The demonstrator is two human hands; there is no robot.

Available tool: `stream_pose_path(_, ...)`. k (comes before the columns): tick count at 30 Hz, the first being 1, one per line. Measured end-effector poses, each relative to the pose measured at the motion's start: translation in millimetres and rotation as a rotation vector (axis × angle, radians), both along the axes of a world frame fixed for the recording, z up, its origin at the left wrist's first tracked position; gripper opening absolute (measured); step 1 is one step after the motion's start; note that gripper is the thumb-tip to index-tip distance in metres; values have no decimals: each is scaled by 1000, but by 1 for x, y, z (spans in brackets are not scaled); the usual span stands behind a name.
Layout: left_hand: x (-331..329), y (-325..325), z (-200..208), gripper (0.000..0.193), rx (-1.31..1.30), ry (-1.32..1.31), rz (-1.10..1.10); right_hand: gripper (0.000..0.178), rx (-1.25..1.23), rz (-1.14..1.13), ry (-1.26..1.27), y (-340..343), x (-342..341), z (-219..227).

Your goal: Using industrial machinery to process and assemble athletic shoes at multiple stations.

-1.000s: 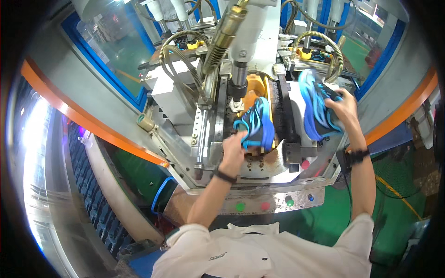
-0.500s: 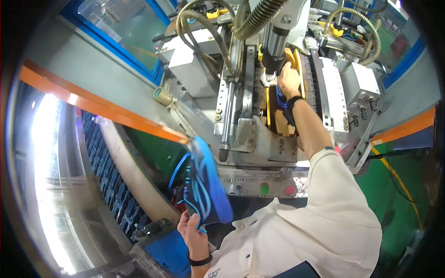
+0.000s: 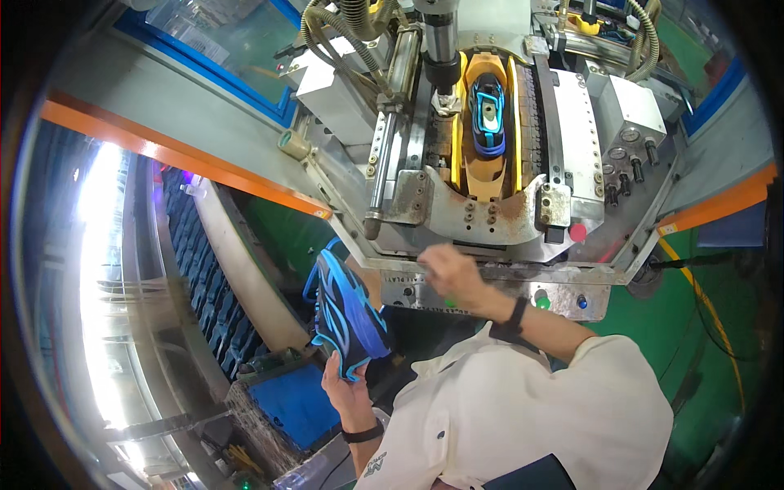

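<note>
One shoe [image 3: 489,139] is sitting between yellow side plates [image 3: 513,122] in the machine [image 3: 490,231]; placing is looking done. Left hand [image 3: 348,394] is gripping another shoe [image 3: 353,314] outside, near left. Right hand [image 3: 457,276] is hovering empty-looking, fingers blurred; can't tell how wide.

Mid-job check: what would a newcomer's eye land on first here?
Probably the bright blue shoe held in the left hand, left of centre. Next comes the second shoe, blue and black, sitting in the yellow-sided cradle at upper centre. Then the blurred right hand, near the button panel.
</note>
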State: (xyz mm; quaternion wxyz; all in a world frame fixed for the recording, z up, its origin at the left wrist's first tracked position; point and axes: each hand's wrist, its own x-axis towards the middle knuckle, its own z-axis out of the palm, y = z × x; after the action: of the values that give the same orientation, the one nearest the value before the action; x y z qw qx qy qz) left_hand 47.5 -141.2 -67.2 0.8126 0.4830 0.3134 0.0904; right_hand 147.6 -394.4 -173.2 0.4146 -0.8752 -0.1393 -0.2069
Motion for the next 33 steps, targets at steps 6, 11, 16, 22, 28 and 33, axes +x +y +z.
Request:
stream_pose_path(6, -25, -13, -2, 27, -61, 25, -52, 22, -292, 182, 239, 33, -20, -130)
stream_pose_path(11, -43, -15, -1, 27, 40, 81, -13, 28, -317, 136, 345, 33, -19, -134)
stream_pose_path(16, -55, -4, -8, 28, -15, 39, 22, 29, 325, 60, 92, -12, 16, 31)
stream_pose_path(22, -58, -4, -18, 23, -13, 20, 64, 19, 213, 0, -124, -45, 56, 122)
stream_pose_path(28, -67, -11, -17, 26, 6, 81, 80, 33, -166, 150, 214, 45, 6, -98)
stream_pose_path(33, -90, -10, -11, 27, 48, 131, 137, 25, -328, 160, 261, 55, -13, -136)
